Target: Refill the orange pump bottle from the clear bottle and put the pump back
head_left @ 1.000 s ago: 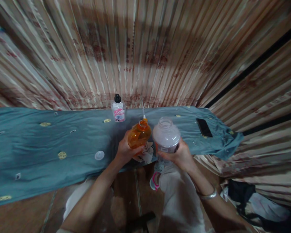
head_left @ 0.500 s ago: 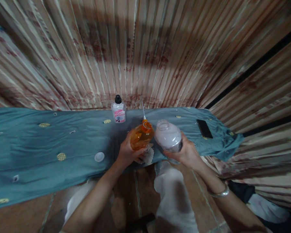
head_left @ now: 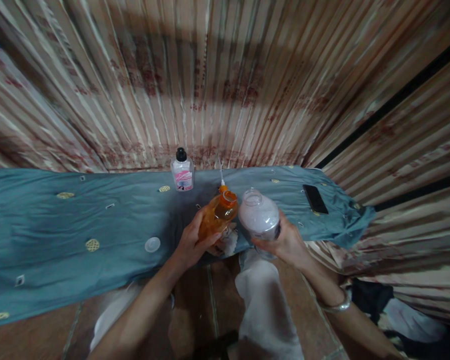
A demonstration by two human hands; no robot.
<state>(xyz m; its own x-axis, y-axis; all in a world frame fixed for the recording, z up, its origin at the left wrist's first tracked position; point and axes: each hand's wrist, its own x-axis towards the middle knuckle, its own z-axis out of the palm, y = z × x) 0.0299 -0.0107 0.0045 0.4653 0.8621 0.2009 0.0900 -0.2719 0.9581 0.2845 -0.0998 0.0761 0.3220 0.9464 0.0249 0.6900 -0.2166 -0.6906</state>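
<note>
Above teal cloth (head_left: 123, 220), left grip (head_left: 192, 241) clasping uncapped amber bottle (head_left: 218, 217), right grip (head_left: 287, 243) around uncapped, seemingly milky bottle (head_left: 260, 218)

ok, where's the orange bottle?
Head view, near the centre: the orange bottle is in the left hand, just left of the clear bottle in the right hand.

My left bottle (head_left: 216, 221) is see-through orange, and my right bottle (head_left: 261, 218) is pale, milky white. The small bottle (head_left: 182, 171) has a black cap (head_left: 181, 154) and a pink label (head_left: 183, 180). The cloth (head_left: 127, 220) is blue-green with yellow ovals and tiny white boxes. The curtain (head_left: 225, 90) is tan with dark red pictures. My bracelet (head_left: 340, 304) is silver, my pants (head_left: 268, 305) are white, and the phone (head_left: 315, 199) is black.
</note>
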